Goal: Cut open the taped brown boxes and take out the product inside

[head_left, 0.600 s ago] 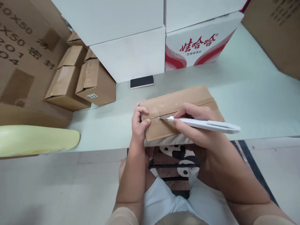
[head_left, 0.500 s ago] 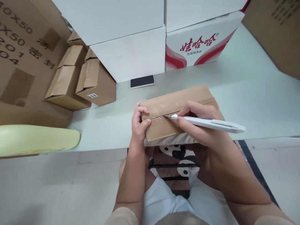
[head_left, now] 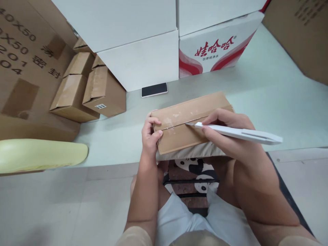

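Observation:
A brown cardboard box (head_left: 189, 106) lies near the table's front edge, with a seam running lengthwise along its top. My left hand (head_left: 151, 131) grips the box's left end, its thumb and a finger on the top face. Pinched in my right hand (head_left: 228, 131) is a white utility knife (head_left: 241, 132). The blade tip touches the seam around its middle, and the handle points to the right. Clear tape along the seam shows a slit left of the blade. The box's right end is partly hidden behind my right hand.
A phone (head_left: 154, 90) lies beyond the box, before stacked white cartons (head_left: 138, 61) and a red-and-white carton (head_left: 212, 51). Small brown boxes (head_left: 105, 90) and a large carton (head_left: 23, 75) stand at left, near a pale yellow object (head_left: 43, 153). Another big carton (head_left: 299, 41) is at right.
My right hand has drawn the knife rightward along the seam. My left hand keeps its hold on the box's left end. The view has shifted slightly.

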A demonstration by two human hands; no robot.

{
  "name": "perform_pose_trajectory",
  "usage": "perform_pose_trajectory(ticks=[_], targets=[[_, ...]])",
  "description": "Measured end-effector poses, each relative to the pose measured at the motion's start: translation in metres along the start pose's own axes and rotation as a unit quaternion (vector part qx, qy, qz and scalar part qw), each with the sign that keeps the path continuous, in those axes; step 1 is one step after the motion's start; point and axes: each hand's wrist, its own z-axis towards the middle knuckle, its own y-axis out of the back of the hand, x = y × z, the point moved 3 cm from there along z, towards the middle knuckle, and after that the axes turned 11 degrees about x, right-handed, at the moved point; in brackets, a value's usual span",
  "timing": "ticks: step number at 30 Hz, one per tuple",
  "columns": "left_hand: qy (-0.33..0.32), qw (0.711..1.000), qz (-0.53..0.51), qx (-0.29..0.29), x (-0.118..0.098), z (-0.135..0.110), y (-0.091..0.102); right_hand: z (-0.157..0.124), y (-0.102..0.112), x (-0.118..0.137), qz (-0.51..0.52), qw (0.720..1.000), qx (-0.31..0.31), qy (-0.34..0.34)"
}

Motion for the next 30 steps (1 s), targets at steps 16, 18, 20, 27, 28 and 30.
perform_pose_trajectory(ticks=[16, 18, 20, 27, 28, 30], targets=[[-0.001, 0.999, 0.028, -0.022, -0.003, 0.001, 0.001, -0.020, 0.024, -0.018, 0.005, 0.994, -0.103, -0.037], [-0.004, 0.999, 0.019, -0.032, -0.003, 0.002, 0.000, -0.024, 0.027, -0.021, -0.004, 0.990, -0.131, -0.048], [0.000, 0.999, 0.017, -0.037, -0.003, 0.003, -0.001, -0.028, 0.029, -0.024, -0.012, 0.987, -0.147, -0.069], [0.013, 0.999, 0.017, -0.044, -0.004, 0.003, -0.003, -0.034, 0.041, -0.029, -0.043, 0.965, -0.232, -0.116], [0.015, 0.999, 0.016, -0.044, -0.003, 0.003, -0.003, -0.037, 0.044, -0.028, -0.058, 0.956, -0.260, -0.124], [0.012, 0.999, 0.015, -0.047, -0.001, 0.002, -0.002, -0.043, 0.047, -0.026, -0.071, 0.941, -0.310, -0.117]])
